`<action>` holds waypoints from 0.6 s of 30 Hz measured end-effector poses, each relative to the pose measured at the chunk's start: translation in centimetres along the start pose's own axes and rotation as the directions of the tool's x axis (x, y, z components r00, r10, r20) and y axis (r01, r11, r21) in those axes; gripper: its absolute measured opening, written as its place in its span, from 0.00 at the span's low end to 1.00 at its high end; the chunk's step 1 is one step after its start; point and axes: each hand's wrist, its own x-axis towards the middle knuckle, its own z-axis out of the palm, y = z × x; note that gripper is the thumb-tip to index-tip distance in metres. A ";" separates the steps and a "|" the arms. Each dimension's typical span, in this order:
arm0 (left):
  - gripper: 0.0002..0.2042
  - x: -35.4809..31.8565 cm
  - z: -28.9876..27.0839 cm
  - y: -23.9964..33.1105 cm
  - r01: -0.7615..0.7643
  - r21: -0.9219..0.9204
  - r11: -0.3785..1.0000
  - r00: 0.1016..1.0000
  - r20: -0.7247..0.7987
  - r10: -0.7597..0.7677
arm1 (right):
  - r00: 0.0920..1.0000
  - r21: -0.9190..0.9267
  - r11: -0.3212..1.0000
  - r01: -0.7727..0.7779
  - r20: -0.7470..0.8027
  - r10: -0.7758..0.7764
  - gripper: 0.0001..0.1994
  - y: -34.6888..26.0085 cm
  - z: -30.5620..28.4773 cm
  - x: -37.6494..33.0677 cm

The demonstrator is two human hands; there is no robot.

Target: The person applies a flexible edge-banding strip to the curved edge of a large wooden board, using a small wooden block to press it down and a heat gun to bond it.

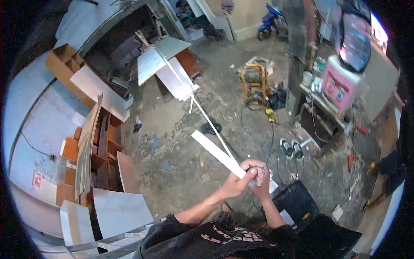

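In front of my body my left hand (236,183) is closed, its thumb pressed along the near end of a flat white strip (215,151). The strip slants away to the upper left. My right hand (261,178) is closed up against the left one at that same end; its fingers overlap there, and what lies inside them is hidden. A second, thinner white strip (211,123) runs from near my hands toward a white panel (174,82) farther off. Whether my fingers also hold this thin strip is hard to make out.
Wooden cabinet parts (105,142) and white boards (120,211) stand along the left. A yellow-framed machine (253,84) sits on the floor ahead, with cables trailing from it. To the right are shoes (291,149), a pink water dispenser (340,84) and a black case (296,199).
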 end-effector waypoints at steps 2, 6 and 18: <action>0.15 -1.7 -3.3 3.3 -0.111 -0.051 0.992 0.992 -0.057 0.108 | 0.994 -0.007 0.995 0.103 0.039 -0.103 0.33 -4.6 5.8 3.6; 0.21 -4.7 -11.0 8.4 -0.258 -0.338 0.905 0.964 -0.031 0.263 | 0.961 -0.038 0.979 0.201 0.203 -0.189 0.26 -7.9 14.8 4.6; 0.19 -20.3 -33.9 20.1 -0.395 -0.406 0.824 0.899 -0.356 0.256 | 0.912 -0.153 0.922 0.355 0.275 -0.305 0.07 -6.3 30.8 4.1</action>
